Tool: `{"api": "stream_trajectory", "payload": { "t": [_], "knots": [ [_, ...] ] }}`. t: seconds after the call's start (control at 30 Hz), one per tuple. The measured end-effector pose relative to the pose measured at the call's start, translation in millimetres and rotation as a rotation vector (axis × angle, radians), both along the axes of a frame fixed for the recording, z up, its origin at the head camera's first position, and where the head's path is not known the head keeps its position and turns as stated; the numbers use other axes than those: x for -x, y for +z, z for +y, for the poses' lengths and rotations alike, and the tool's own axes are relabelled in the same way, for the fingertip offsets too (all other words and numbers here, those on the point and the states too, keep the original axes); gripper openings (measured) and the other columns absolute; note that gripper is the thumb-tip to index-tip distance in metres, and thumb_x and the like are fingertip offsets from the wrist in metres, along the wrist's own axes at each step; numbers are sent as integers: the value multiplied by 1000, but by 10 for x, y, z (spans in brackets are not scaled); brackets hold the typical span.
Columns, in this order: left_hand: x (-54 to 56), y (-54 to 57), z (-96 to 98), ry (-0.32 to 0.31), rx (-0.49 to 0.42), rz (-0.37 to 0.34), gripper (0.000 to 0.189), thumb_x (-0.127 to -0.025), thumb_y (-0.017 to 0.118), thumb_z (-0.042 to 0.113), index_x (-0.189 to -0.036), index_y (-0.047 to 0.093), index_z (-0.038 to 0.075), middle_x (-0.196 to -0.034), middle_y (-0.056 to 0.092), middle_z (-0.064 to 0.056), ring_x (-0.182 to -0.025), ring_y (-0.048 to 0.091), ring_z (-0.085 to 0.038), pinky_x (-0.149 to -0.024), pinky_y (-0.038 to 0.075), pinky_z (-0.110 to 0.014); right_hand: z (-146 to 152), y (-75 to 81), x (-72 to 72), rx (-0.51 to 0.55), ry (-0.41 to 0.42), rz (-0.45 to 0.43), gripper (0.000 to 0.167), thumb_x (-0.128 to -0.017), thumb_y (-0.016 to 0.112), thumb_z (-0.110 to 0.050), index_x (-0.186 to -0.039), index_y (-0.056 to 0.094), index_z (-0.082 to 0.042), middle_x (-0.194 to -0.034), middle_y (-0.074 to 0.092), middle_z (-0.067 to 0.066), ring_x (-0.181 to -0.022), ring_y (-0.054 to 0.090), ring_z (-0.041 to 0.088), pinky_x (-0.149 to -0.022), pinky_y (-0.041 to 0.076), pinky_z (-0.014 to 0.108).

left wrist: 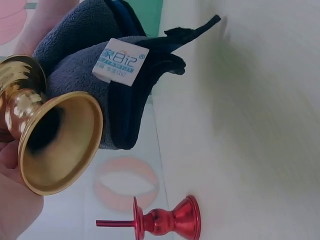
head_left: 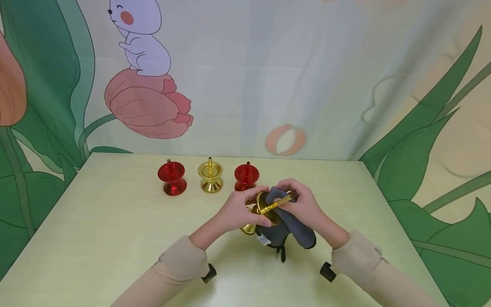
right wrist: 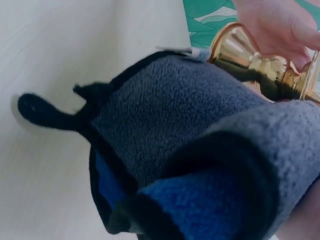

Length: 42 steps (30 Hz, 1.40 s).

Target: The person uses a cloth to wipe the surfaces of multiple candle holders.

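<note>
A gold candle holder (head_left: 248, 229) is tilted above the table, its spike leaning to the right in the head view. My left hand (head_left: 243, 209) grips it around its dish and stem. In the left wrist view the hollow underside of its base (left wrist: 75, 145) faces the camera. My right hand (head_left: 301, 204) pinches a grey cloth (head_left: 301, 230) against the dish beside the spike. That cloth has a blue reverse, dark edging, a hanging loop and a white label (left wrist: 120, 61). Part of the dish is covered by the cloth and fingers.
Along the back of the table (head_left: 115, 221) stand a red candle holder (head_left: 174, 186), a gold candle holder (head_left: 212, 185) and another red candle holder (head_left: 245, 174), the last partly behind my left hand. A printed curtain (head_left: 230, 85) hangs behind the table's far edge.
</note>
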<state>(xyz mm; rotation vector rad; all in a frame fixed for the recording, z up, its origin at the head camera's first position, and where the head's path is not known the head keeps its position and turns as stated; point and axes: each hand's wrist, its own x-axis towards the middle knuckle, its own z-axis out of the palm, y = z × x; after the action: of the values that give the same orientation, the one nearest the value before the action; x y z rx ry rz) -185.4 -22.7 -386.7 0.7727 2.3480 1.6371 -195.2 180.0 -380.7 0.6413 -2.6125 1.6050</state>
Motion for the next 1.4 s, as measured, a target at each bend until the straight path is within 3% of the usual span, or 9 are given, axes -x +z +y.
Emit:
{"api": "stream_trajectory", "payload": {
  "t": [0.2,0.43,0.73,0.97,1.4],
  "knots": [
    [1,-27,58,12,-42,-38,76,-61,79,32,-127,47,13,-121,55,-2,-108,55,-22,-83,50,-27,34,42,-18,-56,-44,14,26,-77,66,-10,-101,56,-5,-92,61,12,-69,56,12,-65,49,21],
    [26,-191,161,66,-103,-44,76,-59,79,34,-126,48,16,-122,54,1,-108,55,-21,-82,50,-26,94,71,-6,-113,-148,10,27,-78,65,-11,-102,55,-5,-89,59,12,-64,56,14,-60,49,21],
    [83,-360,334,159,-157,-90,72,-62,78,30,-126,48,19,-120,56,2,-109,54,-23,-83,49,-29,348,21,74,-157,-278,-43,26,-80,62,-15,-104,54,-9,-93,58,11,-72,56,20,-61,49,25],
    [245,-604,534,283,-143,-90,73,-60,78,38,-125,49,21,-119,57,1,-111,53,-27,-88,47,-38,490,1,63,-175,-323,-29,26,-81,63,-18,-104,55,-9,-92,59,11,-73,54,20,-62,47,26],
    [598,-812,879,446,-62,-63,80,-57,79,43,-125,46,18,-121,57,-4,-109,54,-22,-84,48,-34,685,26,-6,-161,-356,-4,26,-80,64,-18,-103,55,-8,-92,60,10,-72,54,8,-64,46,21]
  ]
}}
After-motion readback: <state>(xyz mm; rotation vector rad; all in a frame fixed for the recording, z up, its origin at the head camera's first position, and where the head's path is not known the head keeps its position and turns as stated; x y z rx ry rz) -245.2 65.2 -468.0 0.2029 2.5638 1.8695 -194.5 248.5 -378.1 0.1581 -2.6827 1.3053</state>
